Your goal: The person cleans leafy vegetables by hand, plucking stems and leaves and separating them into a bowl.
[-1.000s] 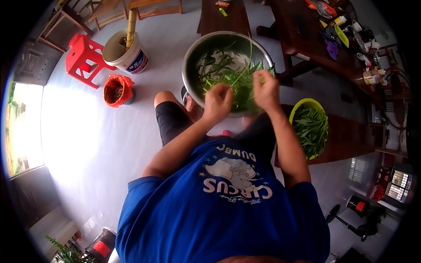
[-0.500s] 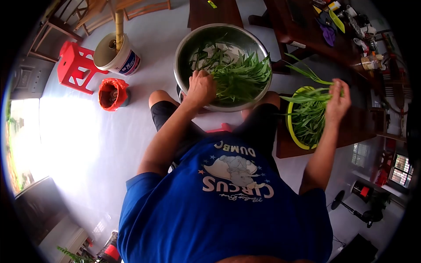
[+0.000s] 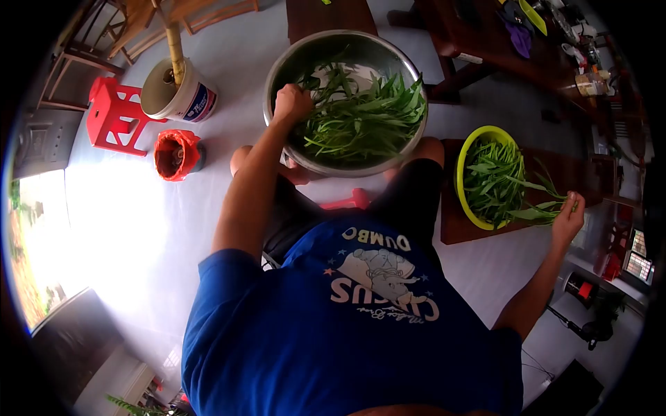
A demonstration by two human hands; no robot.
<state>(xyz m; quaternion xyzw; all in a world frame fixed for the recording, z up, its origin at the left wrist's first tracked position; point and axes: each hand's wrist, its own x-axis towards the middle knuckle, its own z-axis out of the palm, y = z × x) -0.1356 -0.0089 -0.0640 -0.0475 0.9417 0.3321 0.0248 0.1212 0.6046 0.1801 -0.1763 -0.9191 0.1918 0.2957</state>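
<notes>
A large steel basin (image 3: 277,142) sits in front of my knees, with long-leaved greens that look like water spinach (image 3: 368,114) heaped inside. Over its left side, my left hand (image 3: 293,102) is closed at the edge of the heap, its fingertips on some of the leaves and partly hidden. Out to the right, my right hand (image 3: 570,213) pinches the stem ends of a few water spinach sprigs (image 3: 538,208), whose leaves point left. Beside them a yellow basket (image 3: 460,177) holds more of the same greens (image 3: 492,177).
The basket stands on a dark wooden bench (image 3: 461,232). On the left floor are a red plastic stool (image 3: 104,121), a white bucket (image 3: 156,97) with a bamboo pole (image 3: 175,55), and a small red-lined bin (image 3: 166,163). A cluttered wooden table (image 3: 479,48) is at upper right.
My right hand has moved right and down, away from over the basket, carrying the sprigs. My left hand has shifted up and left across the basin.
</notes>
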